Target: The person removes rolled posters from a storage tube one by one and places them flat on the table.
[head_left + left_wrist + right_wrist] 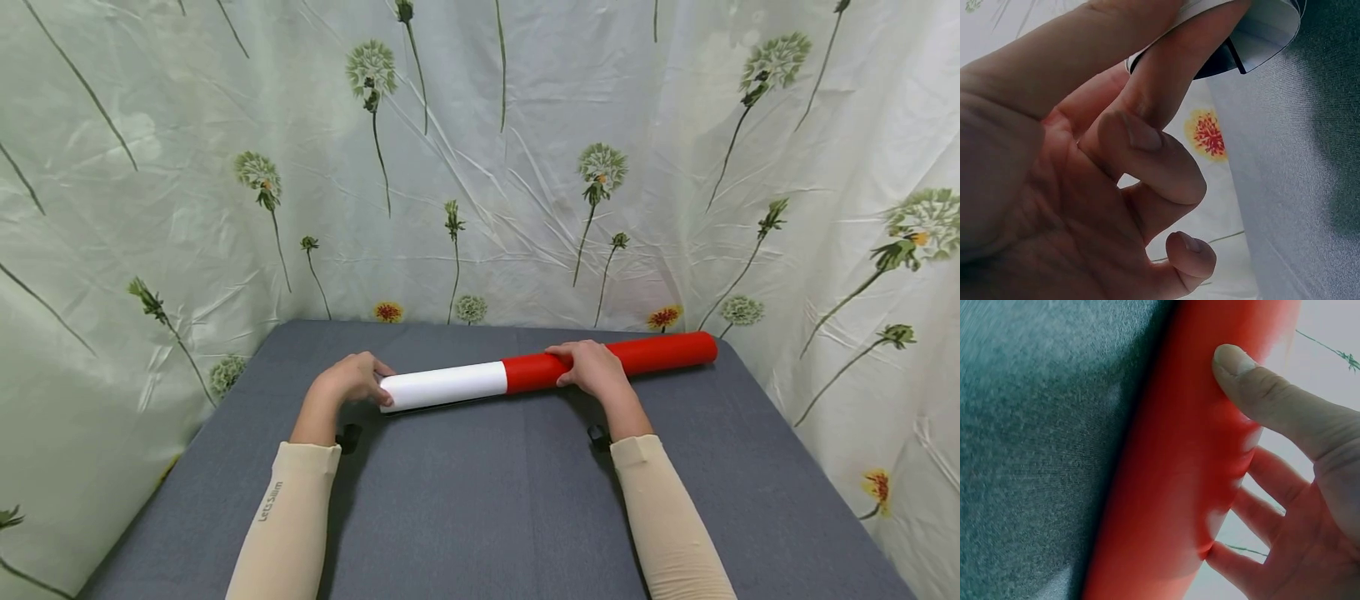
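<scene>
A long red tube [660, 353] lies slantwise over the table, and a white roll [446, 387] extends from its left end. My left hand [351, 380] grips the roll's free end; in the left wrist view the thumb and a finger are at the rim of its hollow end [1269, 37], with dark material inside. The left hand's other fingers are loosely curled away from it. My right hand [592, 367] holds the red tube near its left part. In the right wrist view the thumb lies on the near side of the tube [1166, 469], with fingers at its far side.
A grey cloth covers the table [465, 500]. Behind and along both sides hangs a pale curtain [510, 192] printed with dandelions. The red tube's right end lies close to the table's far right corner. Dark wrist straps show at both wrists.
</scene>
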The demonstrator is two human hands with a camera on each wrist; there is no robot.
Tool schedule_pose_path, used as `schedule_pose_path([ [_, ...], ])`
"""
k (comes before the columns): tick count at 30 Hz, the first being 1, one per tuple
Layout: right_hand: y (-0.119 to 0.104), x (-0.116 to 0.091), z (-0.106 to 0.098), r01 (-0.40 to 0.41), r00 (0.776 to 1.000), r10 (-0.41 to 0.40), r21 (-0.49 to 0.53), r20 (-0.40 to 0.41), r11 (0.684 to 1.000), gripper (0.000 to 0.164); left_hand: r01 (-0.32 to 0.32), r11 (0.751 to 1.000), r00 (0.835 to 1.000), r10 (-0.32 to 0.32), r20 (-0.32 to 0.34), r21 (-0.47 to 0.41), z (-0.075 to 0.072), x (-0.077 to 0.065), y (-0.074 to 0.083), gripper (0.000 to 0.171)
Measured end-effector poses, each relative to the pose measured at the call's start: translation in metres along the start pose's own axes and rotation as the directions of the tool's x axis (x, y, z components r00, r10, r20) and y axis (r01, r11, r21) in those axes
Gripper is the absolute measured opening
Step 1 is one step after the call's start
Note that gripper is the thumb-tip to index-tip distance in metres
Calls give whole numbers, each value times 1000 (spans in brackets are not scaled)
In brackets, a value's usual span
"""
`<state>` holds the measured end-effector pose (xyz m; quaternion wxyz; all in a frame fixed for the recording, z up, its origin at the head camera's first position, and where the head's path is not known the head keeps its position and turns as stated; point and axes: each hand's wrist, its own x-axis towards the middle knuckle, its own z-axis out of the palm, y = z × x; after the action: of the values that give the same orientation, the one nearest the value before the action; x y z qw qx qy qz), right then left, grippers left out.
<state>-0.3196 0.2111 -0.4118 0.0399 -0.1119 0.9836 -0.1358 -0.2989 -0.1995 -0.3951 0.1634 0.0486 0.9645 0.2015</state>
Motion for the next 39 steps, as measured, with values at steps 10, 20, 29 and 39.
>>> schedule_pose_path([
  [10, 3, -3, 0, 14, 1000, -14, -3, -8, 1000, 64, -20, 1000, 1000, 20, -4, 18, 0, -1, -4, 53],
  [20, 5, -3, -2, 16, 1000, -16, -30, 5, 999, 64, -25, 999, 1000, 25, -7, 22, -1, -4, -9, 54],
  [29, 9, -4, -3, 31, 999, -31, -44, 7, 999, 64, -12, 1000, 1000, 12, -5, 10, -4, -8, -19, 53],
  [39, 14, -5, -6, 14, 1000, -14, -25, 2, 1000, 65, -27, 999, 1000, 27, -6, 17, -7, -11, -22, 56],
])
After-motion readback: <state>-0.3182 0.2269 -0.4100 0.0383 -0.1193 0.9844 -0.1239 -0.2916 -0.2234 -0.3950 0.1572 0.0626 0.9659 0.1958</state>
